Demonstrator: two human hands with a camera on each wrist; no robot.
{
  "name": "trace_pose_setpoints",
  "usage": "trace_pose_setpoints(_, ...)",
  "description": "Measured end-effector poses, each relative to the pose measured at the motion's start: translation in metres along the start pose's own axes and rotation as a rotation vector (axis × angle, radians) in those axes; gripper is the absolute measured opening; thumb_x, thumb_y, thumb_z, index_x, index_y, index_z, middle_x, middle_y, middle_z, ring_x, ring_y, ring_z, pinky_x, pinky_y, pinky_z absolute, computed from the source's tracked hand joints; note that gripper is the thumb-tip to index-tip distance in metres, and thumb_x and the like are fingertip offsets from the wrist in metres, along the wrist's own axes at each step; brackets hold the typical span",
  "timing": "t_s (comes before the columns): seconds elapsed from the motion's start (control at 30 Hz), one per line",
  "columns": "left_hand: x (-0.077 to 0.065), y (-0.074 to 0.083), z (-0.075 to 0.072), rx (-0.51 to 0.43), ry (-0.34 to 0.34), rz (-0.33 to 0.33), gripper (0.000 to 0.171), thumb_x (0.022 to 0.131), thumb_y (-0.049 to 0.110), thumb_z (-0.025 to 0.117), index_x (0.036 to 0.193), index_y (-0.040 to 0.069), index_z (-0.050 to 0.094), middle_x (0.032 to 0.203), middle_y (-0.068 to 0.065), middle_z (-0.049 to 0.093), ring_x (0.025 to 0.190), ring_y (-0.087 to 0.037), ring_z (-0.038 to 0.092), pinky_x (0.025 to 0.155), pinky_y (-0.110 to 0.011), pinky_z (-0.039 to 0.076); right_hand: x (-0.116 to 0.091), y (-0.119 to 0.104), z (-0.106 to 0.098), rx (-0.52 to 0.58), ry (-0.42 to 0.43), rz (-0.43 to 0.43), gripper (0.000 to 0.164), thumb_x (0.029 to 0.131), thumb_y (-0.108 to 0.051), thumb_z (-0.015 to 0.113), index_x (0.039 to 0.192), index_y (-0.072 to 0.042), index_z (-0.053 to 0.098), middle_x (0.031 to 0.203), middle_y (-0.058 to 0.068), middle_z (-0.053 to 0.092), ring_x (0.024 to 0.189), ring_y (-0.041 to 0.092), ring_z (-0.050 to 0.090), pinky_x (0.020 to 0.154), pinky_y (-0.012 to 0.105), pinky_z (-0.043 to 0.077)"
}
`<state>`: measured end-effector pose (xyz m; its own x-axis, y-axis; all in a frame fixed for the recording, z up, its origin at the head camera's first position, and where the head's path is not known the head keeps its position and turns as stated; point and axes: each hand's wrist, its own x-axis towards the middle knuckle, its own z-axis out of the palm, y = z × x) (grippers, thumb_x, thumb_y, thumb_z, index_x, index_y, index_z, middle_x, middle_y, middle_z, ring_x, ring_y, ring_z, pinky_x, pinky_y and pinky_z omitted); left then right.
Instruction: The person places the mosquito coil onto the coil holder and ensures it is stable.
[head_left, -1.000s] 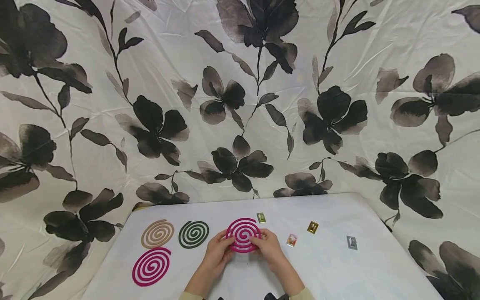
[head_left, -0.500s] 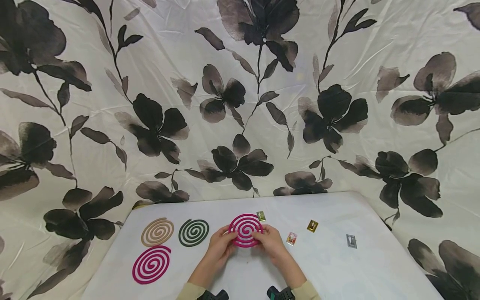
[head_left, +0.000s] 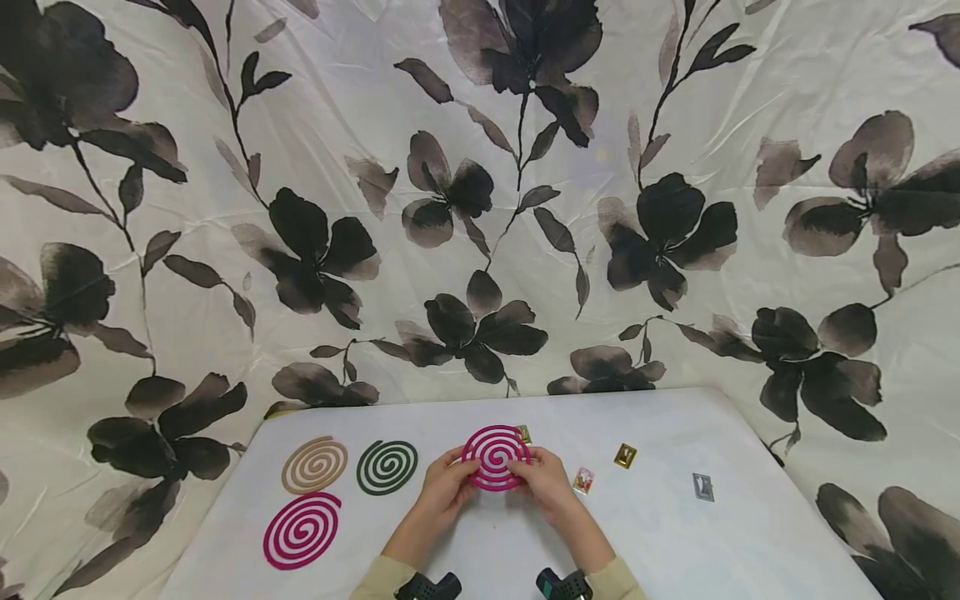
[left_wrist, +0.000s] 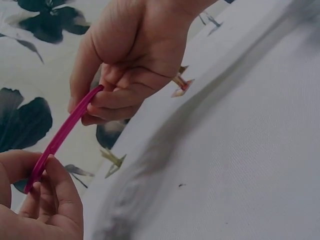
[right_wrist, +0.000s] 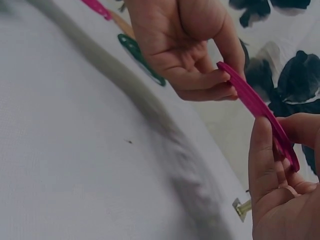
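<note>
In the head view a pink mosquito coil (head_left: 496, 440) is held up over the table, between both hands. My left hand (head_left: 442, 490) pinches its left edge, thumb on the near face and fingers behind. On the opposite edge my right hand (head_left: 547, 486) pinches it the same way. Seen edge-on in the left wrist view, the coil (left_wrist: 62, 131) is tilted and off the tabletop. A gold-green metal coil stand (head_left: 524, 433) is partly hidden behind its upper right rim.
Left on the white table (head_left: 675, 550) lie a tan coil (head_left: 315, 465), a green coil (head_left: 387, 467) and another pink coil (head_left: 302, 531). Right are small stands: red-and-white (head_left: 583, 481), gold (head_left: 625, 455) and silver (head_left: 703, 487). A floral cloth (head_left: 555, 350) hangs behind.
Both hands have shifted slightly right and farther from the body with the pink coil, which now overlaps the gold-green stand in the head view. The other coils and stands stay put.
</note>
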<state>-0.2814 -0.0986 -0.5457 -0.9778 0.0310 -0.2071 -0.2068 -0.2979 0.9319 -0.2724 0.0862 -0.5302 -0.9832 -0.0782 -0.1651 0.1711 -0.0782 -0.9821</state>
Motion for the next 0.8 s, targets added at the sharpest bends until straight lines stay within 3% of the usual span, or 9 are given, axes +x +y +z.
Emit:
trace_pose_setpoints(0.6, 0.009, 0.008, 0.013, 0.037, 0.012, -0.036, 0.059, 0.088, 0.007, 0.07, 0.138, -0.007, 0.041, 0.103, -0.013, 0.065, 0.073, -0.012, 0.061, 0.062, -0.024, 0.054, 0.009, -0.004, -0.009, 0.035, 0.019, 0.023, 0.039, 0.09, -0.014, 0.069, 0.117, 0.009, 0.052, 0.095, 0.012, 0.068, 0.074, 0.016, 0.063, 0.07, 0.033, 0.057)
trace_pose_setpoints(0.8, 0.015, 0.011, 0.014, 0.035, 0.038, -0.031, 0.057, 0.087, 0.006, 0.07, 0.137, -0.006, 0.044, 0.105, -0.016, 0.065, 0.072, -0.012, 0.06, 0.059, -0.023, 0.053, 0.017, -0.009, -0.008, 0.024, 0.014, 0.034, 0.04, 0.09, -0.016, 0.07, 0.118, 0.007, 0.052, 0.102, 0.014, 0.067, 0.077, 0.017, 0.063, 0.071, 0.031, 0.057)
